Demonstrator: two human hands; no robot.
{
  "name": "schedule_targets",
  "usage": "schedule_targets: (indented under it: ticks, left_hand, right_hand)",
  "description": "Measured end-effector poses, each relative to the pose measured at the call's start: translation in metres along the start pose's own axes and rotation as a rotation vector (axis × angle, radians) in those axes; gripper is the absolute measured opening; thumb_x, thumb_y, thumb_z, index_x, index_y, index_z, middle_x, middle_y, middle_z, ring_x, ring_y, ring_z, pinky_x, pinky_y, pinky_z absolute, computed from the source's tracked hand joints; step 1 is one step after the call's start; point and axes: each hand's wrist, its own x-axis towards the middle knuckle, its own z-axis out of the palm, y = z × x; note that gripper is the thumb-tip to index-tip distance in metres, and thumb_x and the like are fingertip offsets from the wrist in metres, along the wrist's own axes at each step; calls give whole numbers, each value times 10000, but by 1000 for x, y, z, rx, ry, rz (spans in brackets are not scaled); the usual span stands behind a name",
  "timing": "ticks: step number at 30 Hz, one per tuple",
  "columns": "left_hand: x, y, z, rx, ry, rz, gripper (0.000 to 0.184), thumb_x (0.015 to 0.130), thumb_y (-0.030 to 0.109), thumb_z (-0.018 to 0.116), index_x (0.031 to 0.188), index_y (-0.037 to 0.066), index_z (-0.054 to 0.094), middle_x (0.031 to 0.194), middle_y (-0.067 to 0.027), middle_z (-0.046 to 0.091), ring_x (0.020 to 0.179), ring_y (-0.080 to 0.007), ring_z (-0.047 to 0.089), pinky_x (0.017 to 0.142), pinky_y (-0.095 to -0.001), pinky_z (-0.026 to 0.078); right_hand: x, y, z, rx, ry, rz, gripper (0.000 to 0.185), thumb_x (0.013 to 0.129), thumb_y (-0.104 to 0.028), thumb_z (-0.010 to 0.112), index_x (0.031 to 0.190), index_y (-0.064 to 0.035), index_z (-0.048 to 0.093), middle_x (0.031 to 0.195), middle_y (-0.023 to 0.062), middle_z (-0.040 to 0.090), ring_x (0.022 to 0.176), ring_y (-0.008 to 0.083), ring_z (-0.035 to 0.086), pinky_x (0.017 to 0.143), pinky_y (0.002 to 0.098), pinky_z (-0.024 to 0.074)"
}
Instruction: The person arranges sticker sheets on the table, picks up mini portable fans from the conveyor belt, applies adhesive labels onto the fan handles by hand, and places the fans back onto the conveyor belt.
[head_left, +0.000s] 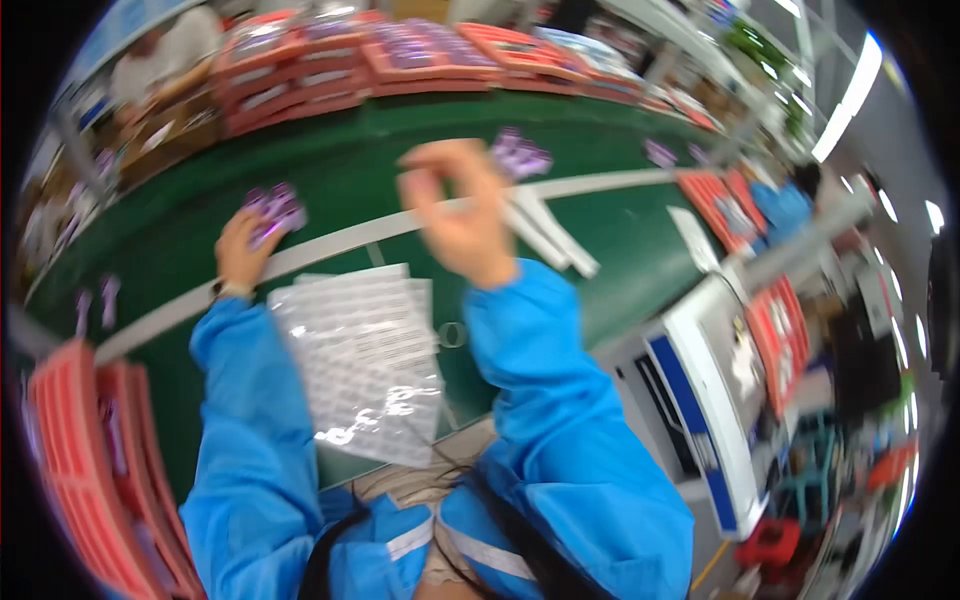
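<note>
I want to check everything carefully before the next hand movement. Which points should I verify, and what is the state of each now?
1. Left hand at the shiny purple plastic parts: ok, touching them.
2. Right hand carrying nothing: cannot tell, its raised fingers are blurred.
3. Glossy white patterned sheets lying on the green bench: ok, between the forearms.
4. Sheet pattern fully readable: not ok, glare and blur.
5. Long flat white strips untouched by the right hand: cannot tell, they overlap in this view.
</note>
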Motion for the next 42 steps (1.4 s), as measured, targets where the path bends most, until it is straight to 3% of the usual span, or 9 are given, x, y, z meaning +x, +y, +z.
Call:
schedule_targets:
  ticks: [1,4,6,12,15,22,28,33,42]
  left_hand:
    - [0,2,-1,-17,-29,-50,273,770,273,767,926,61,694,1097,-115,657,1105,-308,587,954,-394,460]
    - [-2,-15,5,-48,-111,-63,211,813,201,722,954,53,670,1143,-147,632,1153,-321,560,974,-388,437]
    - [-1,-20,6,-48,-115,-44,176,834,168,692,962,53,661,1125,-143,631,1155,-320,557,981,-389,425]
    - [-2,-33,9,-135,-134,-61,124,874,128,637,952,32,630,1076,-121,622,1110,-300,558,969,-374,410]
    - [-5,-35,10,-196,-130,-100,119,890,114,616,952,13,617,1058,-114,617,1083,-282,561,958,-360,410]
    - [-7,-38,3,-307,-76,-193,132,932,128,584,954,-2,595,1018,-74,591,966,-179,552,864,-282,422]
    - [-14,-42,0,-381,-24,-363,105,932,131,582,954,32,606,1013,-44,578,939,-143,542,793,-262,421]
    - [-14,-30,-3,-619,222,-694,153,943,164,553,919,26,613,876,-26,590,827,-111,533,718,-246,417]
    - [-19,-13,-12,-774,230,-768,112,898,102,558,812,35,584,776,1,563,737,-70,491,652,-219,383]
  right_hand:
    - [-11,16,6,153,-234,287,135,759,-66,653,892,-78,636,753,59,627,755,221,608,697,330,460]
    - [-73,77,22,-142,-309,90,112,795,-128,641,896,-80,643,783,75,632,700,249,606,655,379,475]
    - [-96,90,23,7,-370,262,114,777,-125,652,864,-52,643,752,89,624,690,261,611,633,369,487]
    - [-113,104,39,49,-475,378,103,746,-107,662,826,-44,644,721,89,618,661,246,617,600,334,491]
    - [-118,97,44,-59,-509,361,27,767,-139,637,774,-113,637,719,9,581,726,198,587,713,333,401]
    - [-118,99,44,-7,-514,435,31,765,-153,626,739,-150,609,675,-28,540,728,175,552,726,339,351]
    - [-118,101,44,56,-424,568,63,802,-155,627,749,-130,605,603,-13,548,604,188,544,709,349,363]
    - [-114,104,37,134,-365,639,92,789,-113,638,844,-40,644,638,92,630,540,197,614,521,314,480]
    - [-119,103,38,6,-356,636,34,769,-71,674,790,-62,649,562,54,555,496,181,523,514,321,408]
